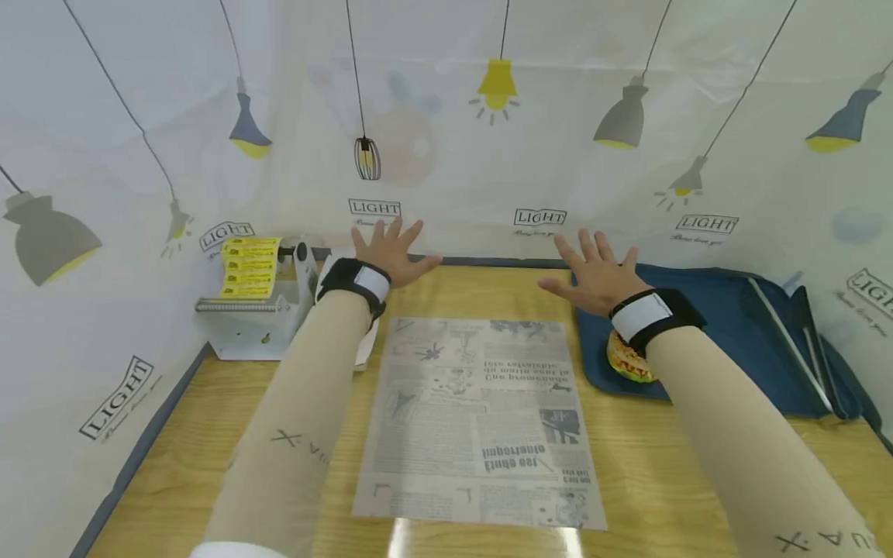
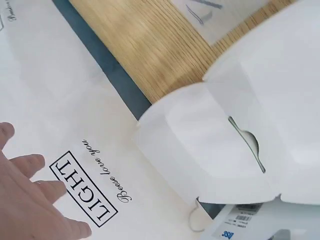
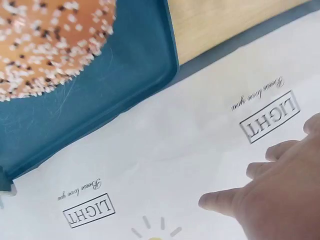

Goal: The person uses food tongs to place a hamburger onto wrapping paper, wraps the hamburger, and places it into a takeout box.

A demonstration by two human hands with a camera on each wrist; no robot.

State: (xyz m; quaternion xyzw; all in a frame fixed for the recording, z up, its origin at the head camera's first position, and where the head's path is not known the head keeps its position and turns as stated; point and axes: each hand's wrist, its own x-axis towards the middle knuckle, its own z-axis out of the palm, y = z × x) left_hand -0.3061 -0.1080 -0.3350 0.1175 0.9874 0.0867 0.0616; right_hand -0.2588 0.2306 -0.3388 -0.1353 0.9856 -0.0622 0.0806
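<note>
Left hand and right hand are splayed wide, holding nothing. Newsprint paper sheet lies flat on the table; sesame-bun burger sits on the blue tray, so dipping the right arm could probably squash it.

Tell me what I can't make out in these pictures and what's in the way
Burger: head view, partly covered by the right wristband; right wrist view, cut off at top left.
White carton: head view, mostly behind the left arm; left wrist view, cut off by the right edge.
Print on the yellow labels: head view, too small to read.
</note>
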